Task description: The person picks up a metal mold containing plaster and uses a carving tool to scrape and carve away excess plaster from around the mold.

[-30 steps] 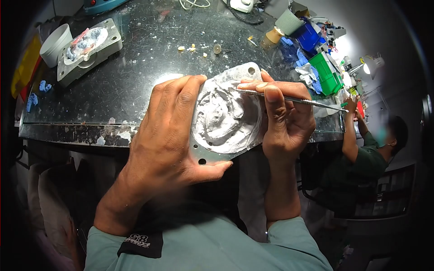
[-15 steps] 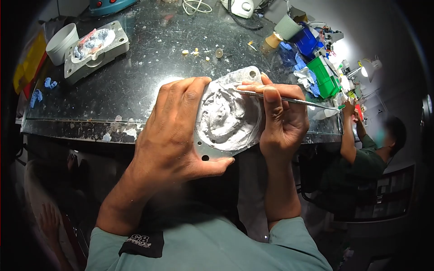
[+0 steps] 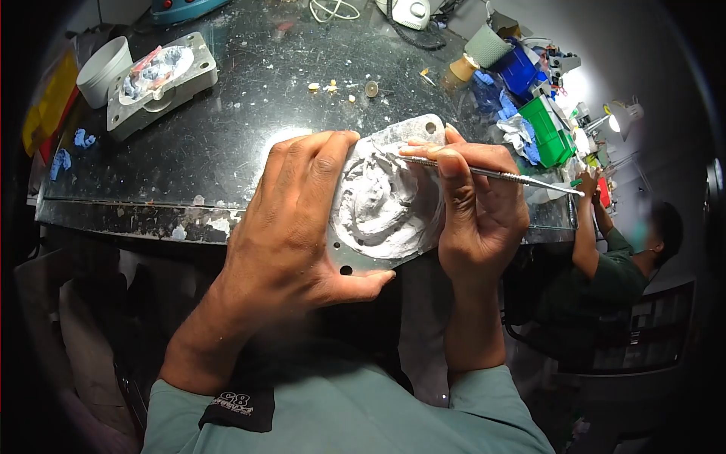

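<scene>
My left hand [image 3: 283, 219] wraps round the left side of a metal dental flask half [image 3: 401, 130], thumb along its lower edge. White plaster [image 3: 372, 216] with curved ridges and grooves fills it. In my right hand [image 3: 484, 212] is a thin metal carver [image 3: 503, 175], pinched between thumb and fingers. The carver's working tip lies at the plaster's upper part, and its other end points right. Fingers of the right hand rest near the flask's upper right edge. The flask is held up, tilted, by the bench's front edge.
Another flask half [image 3: 200, 66] with pink and white material stands beside a white bowl [image 3: 104, 72]. Several small tooth-like pieces [image 3: 314, 88] and a small round disc [image 3: 371, 89] lie mid-bench. At right are a green bin [image 3: 543, 132], a blue bin [image 3: 517, 72] and a co-worker [image 3: 628, 265].
Both hands and the flask have shifted slightly right and down in view. The carver's far end has swung a little lower and to the right.
</scene>
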A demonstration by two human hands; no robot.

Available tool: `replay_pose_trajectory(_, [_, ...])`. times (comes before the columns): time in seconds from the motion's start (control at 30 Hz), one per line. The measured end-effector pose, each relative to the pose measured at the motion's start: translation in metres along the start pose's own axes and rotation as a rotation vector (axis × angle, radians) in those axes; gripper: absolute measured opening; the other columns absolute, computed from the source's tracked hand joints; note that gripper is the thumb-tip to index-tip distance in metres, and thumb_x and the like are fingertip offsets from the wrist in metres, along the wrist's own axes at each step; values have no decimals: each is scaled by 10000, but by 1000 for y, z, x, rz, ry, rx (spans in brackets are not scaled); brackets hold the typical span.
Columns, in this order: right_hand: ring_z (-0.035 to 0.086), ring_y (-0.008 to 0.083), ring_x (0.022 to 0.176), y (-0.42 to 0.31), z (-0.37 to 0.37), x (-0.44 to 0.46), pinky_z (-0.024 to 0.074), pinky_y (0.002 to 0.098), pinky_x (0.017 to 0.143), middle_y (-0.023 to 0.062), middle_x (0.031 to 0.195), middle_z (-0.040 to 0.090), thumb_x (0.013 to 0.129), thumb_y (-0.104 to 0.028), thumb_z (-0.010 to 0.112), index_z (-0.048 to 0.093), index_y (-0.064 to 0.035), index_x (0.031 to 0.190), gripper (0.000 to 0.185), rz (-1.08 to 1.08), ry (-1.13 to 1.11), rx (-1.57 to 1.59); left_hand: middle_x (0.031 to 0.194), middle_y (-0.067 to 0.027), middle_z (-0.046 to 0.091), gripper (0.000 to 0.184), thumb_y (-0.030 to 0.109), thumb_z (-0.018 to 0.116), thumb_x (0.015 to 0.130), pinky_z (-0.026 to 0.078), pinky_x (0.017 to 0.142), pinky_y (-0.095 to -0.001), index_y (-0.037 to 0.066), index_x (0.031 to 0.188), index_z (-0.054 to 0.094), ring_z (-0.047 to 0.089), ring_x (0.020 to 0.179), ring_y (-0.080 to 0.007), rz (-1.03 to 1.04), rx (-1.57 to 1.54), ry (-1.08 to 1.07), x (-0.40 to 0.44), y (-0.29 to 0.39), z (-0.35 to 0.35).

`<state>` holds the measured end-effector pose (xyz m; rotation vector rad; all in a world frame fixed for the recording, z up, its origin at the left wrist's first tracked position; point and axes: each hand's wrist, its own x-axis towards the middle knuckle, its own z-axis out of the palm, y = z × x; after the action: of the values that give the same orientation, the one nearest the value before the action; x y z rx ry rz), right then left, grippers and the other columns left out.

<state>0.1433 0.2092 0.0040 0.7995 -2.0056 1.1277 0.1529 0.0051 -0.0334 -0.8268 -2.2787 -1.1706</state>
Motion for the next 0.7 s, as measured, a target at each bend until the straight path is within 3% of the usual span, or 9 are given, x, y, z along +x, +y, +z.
replay_pose_trajectory(0.1, [730, 133, 888, -13, 1, 5, 584, 299, 856, 97, 950, 733, 1026, -70, 681, 677, 32, 1055, 106, 172, 23, -6, 1385, -205, 534, 1151, 461, 946, 539, 428, 1106, -501, -29, 1459, 458, 518, 1271, -395, 17, 22, 4, -1, -1, 0])
replay_pose_trajectory(0.2, [727, 117, 861, -13, -1, 13, 575, 261, 766, 98, 921, 726, 1024, -78, 689, 673, 31, 1049, 113, 169, -22, 29, 1384, -204, 532, 1156, 457, 946, 533, 430, 1104, -503, -28, 1461, 457, 513, 1275, -393, 19, 24, 4, 0, 1, 0])
replay_pose_trajectory(0.3, [727, 116, 857, -11, -3, 19, 572, 258, 769, 95, 923, 730, 1033, -73, 674, 660, 27, 1060, 104, 171, -74, 29, 1384, -201, 528, 1162, 447, 948, 525, 430, 1107, -502, -23, 1466, 454, 508, 1276, -393, 22, 15, 19, -1, 1, 1])
replay_pose_trajectory(0.4, [738, 125, 870, 0, -2, 9, 581, 260, 773, 94, 939, 731, 1048, -76, 651, 644, 22, 1084, 105, 232, 42, 252, 1381, -199, 525, 1164, 434, 951, 521, 431, 1111, -500, -18, 1470, 451, 507, 1274, -394, 14, 29, 16, -2, 2, 1])
replay_pose_trajectory(0.7, [751, 141, 899, -4, 1, 4, 585, 251, 773, 92, 960, 726, 1051, -87, 649, 649, 24, 1064, 112, 125, 55, 114, 1378, -193, 527, 1157, 410, 950, 516, 428, 1112, -501, -12, 1471, 451, 505, 1275, -398, 32, 34, 32, -1, 3, 2])
